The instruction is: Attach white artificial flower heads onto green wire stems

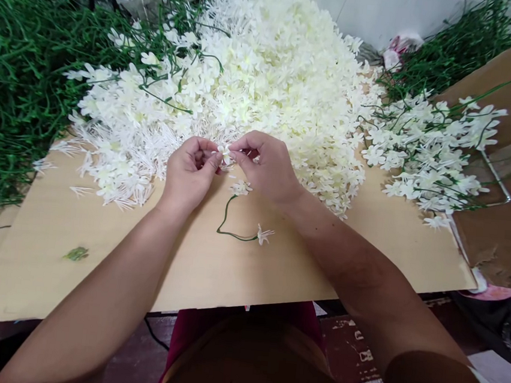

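Note:
Over the middle of the table, my left hand (194, 170) and my right hand (265, 162) meet at one small white artificial flower (224, 152). Fingertips of both hands pinch it from either side. Just below them on the tabletop lies a bent green plastic stem (225, 222). One white blossom (240, 187) sits at its upper end, near my right wrist, and another blossom (264, 234) at its lower right end. Behind my hands rises a large heap of loose white flowers (288, 80). Its near edge reaches my fingers.
Green stems (18, 72) are piled along the left, with another bundle (459, 48) at the back right. A cluster of stemmed white flowers (431, 154) lies on the right, beside a brown cardboard box (504, 239) and a bent metal rod (496, 172). A small green scrap (76, 253) rests front left.

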Available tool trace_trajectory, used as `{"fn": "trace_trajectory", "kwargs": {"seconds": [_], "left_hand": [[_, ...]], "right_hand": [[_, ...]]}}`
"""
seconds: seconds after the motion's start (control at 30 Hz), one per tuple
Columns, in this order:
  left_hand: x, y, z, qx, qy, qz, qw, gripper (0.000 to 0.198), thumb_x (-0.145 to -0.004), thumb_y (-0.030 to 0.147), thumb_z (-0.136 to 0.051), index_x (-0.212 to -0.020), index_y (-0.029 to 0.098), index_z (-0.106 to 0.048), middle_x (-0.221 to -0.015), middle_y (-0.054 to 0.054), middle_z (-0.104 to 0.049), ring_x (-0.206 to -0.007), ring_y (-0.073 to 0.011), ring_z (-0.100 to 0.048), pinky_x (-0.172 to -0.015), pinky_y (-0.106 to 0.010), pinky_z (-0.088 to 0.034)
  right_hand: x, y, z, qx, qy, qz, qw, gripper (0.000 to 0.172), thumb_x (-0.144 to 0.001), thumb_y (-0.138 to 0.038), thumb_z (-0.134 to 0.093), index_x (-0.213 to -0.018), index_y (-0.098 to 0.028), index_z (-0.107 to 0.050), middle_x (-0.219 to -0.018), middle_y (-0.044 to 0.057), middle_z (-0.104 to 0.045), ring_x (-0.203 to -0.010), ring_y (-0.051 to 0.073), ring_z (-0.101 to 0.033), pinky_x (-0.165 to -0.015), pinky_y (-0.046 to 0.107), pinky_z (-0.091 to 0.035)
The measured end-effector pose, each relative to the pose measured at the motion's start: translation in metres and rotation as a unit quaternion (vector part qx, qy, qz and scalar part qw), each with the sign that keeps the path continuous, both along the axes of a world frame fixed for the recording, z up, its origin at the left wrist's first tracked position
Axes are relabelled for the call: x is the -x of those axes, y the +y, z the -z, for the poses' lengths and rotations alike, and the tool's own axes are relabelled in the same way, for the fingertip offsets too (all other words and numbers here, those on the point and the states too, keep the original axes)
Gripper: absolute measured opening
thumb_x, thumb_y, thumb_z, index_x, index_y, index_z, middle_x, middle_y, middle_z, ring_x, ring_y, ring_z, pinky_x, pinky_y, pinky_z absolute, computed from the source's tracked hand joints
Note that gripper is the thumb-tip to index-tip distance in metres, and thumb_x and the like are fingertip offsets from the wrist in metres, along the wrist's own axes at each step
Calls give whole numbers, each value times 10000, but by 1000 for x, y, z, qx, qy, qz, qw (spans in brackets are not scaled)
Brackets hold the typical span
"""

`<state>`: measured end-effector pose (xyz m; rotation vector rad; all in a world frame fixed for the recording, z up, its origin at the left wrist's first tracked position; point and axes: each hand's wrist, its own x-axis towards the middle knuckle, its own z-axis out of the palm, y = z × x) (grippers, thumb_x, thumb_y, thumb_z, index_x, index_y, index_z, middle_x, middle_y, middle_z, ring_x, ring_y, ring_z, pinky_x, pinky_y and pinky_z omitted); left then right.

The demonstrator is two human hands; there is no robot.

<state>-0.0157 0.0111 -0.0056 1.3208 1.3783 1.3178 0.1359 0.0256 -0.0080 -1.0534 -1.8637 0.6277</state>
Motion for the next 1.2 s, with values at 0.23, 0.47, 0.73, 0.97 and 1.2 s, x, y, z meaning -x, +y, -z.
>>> {"fn": "trace_trajectory", "kwargs": {"seconds": [0.23,0.47,0.73,0.97,1.2], "left_hand": [[3,1,5,-8,8,11,1000,198,-791,40,-647,-771,205,-540,-554,78,-545,-495,-88,-575,-511,-206,-444],[6,1,12,-33,16,28,999,174,-777,110,-700,-792,206,-556,-599,62,-564,-531,-89,-571,-547,-219,-461],[4,0,9,-40,17,34,998,167,-752,55,-620,-747,210,-558,-593,55,-580,-542,-96,-579,-548,-216,-483],[9,-3,2,-64,-6,87,994,93,-816,159,-686,-824,216,-613,-679,18,-637,-618,-121,-639,-613,-248,-537],[12,3,7,-46,-25,63,997,154,-757,213,-777,-783,212,-625,-628,35,-611,-566,-102,-595,-577,-223,-515]], "right_hand": [[-2,-1,5,-109,-98,14,989,166,-943,-210,-524,-786,-201,-576,-866,49,-619,-818,169,-553,-801,330,-473],[2,-3,5,-136,-188,39,972,177,-950,-199,-457,-809,-196,-565,-862,83,-609,-879,232,-542,-844,395,-419],[1,2,11,-136,-139,5,981,189,-942,-212,-506,-772,-206,-589,-817,56,-637,-911,222,-563,-883,386,-443],[2,5,15,-32,55,-8,998,120,-888,-269,-648,-798,-201,-606,-905,49,-675,-977,201,-614,-935,390,-493],[0,8,5,144,178,-75,970,387,-751,-520,-776,-740,-180,-592,-717,-18,-608,-724,113,-569,-764,292,-525]]}}
